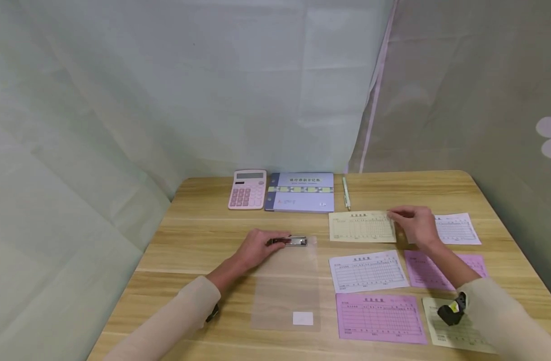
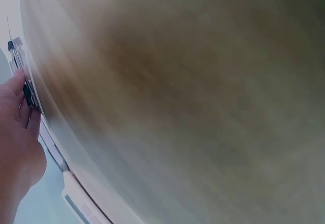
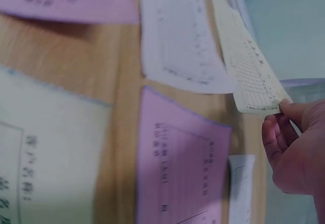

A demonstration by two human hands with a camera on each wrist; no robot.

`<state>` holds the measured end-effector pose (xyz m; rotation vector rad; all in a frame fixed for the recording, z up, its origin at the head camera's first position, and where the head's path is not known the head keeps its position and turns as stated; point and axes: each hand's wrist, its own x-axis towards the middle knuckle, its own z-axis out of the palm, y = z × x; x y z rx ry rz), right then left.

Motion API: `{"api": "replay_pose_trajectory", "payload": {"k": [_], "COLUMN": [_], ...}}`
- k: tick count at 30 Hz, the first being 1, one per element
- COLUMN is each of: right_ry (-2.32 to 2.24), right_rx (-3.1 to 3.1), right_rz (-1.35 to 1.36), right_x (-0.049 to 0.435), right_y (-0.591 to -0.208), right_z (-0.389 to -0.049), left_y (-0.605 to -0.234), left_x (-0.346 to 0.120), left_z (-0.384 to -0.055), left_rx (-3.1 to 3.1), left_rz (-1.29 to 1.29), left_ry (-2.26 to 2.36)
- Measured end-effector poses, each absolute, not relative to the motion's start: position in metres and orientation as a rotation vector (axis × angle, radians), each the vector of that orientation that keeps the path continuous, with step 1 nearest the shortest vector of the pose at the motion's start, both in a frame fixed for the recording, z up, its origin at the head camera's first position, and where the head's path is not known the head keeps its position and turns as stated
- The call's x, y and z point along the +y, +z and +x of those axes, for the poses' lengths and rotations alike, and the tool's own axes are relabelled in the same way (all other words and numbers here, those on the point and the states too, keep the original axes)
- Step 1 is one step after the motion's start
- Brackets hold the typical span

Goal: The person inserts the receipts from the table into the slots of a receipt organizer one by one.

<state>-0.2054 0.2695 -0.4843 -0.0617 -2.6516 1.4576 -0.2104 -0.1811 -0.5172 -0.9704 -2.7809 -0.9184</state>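
My left hand [image 1: 257,246] grips a small silver and dark stapler-like tool [image 1: 297,241] at the top edge of a clear plastic bag [image 1: 284,286]. The left wrist view has the tool [image 2: 19,64] between thumb and fingers; its exact kind is unclear. With thumb and fingertips, my right hand [image 1: 416,224] pinches the upper right corner of a pale yellow receipt slip [image 1: 362,228]. In the right wrist view that slip [image 3: 249,61] tilts up from the table. Below it lie a white slip [image 1: 368,271] and a pink slip [image 1: 379,318].
At the back stand a pink calculator [image 1: 248,189], a blue-purple account book [image 1: 301,192] and a pen [image 1: 346,193]. On the right lie another white slip [image 1: 458,229], a pink slip [image 1: 426,271] and a yellow slip [image 1: 456,333], partly behind my right arm. A white label [image 1: 303,318] sits on the bag.
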Motion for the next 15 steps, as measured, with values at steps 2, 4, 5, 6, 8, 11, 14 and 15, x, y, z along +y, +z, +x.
{"api": "replay_pose_trajectory", "payload": {"k": [2, 4, 5, 6, 8, 11, 14, 15], "right_ry": [1.499, 1.541, 1.563, 1.578, 1.629, 1.724, 1.843, 1.876], "right_rx": [-2.639, -2.640, -2.642, -2.646, -2.651, -2.647, -2.639, -2.640], "right_rz": [-0.056, -0.031, -0.008, 0.020, 0.085, 0.163, 0.198, 0.208], "right_x": [0.268, 0.266, 0.265, 0.264, 0.260, 0.252, 0.240, 0.236], "right_y": [-0.479, -0.473, -0.470, -0.467, -0.462, -0.455, -0.450, -0.450], "right_z": [-0.205, -0.204, -0.203, -0.202, -0.201, -0.199, -0.196, -0.196], "left_y": [-0.517, -0.516, -0.516, -0.517, -0.517, -0.518, -0.519, -0.519], "left_x": [-0.182, -0.183, -0.183, -0.184, -0.184, -0.184, -0.184, -0.184], "left_z": [-0.211, -0.211, -0.212, -0.212, -0.213, -0.215, -0.216, -0.216], "left_rx": [-2.775, -2.774, -2.782, -2.788, -2.796, -2.809, -2.811, -2.811], "left_rz": [-0.965, -0.960, -0.954, -0.949, -0.951, -0.952, -0.956, -0.953], "left_ry": [-0.962, -0.983, -0.983, -0.986, -0.988, -0.970, -0.952, -0.950]}}
